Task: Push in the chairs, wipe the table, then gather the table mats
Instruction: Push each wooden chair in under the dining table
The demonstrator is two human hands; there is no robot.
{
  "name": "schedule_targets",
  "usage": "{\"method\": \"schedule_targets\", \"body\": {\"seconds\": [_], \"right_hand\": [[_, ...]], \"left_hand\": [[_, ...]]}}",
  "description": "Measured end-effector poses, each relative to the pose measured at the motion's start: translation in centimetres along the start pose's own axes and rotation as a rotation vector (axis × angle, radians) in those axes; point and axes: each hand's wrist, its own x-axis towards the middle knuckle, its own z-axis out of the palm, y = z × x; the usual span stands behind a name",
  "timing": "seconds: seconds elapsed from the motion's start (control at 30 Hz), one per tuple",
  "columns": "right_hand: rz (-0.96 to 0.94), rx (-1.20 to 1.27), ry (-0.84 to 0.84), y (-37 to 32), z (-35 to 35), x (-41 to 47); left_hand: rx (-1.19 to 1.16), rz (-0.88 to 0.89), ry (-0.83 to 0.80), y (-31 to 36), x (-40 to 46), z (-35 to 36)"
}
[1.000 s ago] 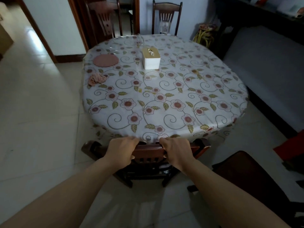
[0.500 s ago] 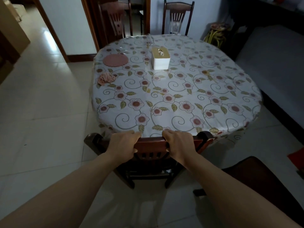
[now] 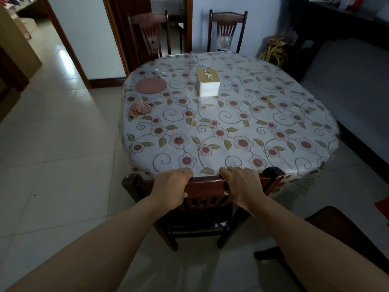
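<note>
A dark wooden chair stands at the near edge of the round table, which wears a flowered plastic cloth. My left hand and my right hand both grip the top rail of the chair's back, fingers curled over it. The rail touches or nearly touches the table's edge. On the table's left side lie a round pink mat and a crumpled pink cloth. A white tissue box stands near the middle.
Two more wooden chairs stand at the far side of the table. Another dark chair is at my lower right. A grey sofa runs along the right. Pale tiled floor stretches to the left.
The near chair has slid forward under the table with both hands on its back. The view has shifted closer and a little left.
</note>
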Motion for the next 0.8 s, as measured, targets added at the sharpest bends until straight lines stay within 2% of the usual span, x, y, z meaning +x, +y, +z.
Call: {"method": "schedule_targets", "body": {"seconds": [0.27, 0.53, 0.67, 0.8], "right_hand": [[-0.002, 0.015, 0.048, 0.7, -1.3, 3.4], [-0.045, 0.01, 0.124, -0.3, 2.0, 2.9], [-0.035, -0.025, 0.1, -0.6, 2.5, 2.8], [-0.041, -0.056, 0.144, -0.7, 4.2, 1.5]], "left_hand": [[-0.016, -0.008, 0.087, -1.9, 2.5, -1.1], [-0.072, 0.009, 0.151, -2.5, 1.2, 1.7], [-0.044, 0.024, 0.155, -2.7, 0.8, 2.7], [-0.011, 0.049, 0.181, -2.5, 0.1, 4.5]]}}
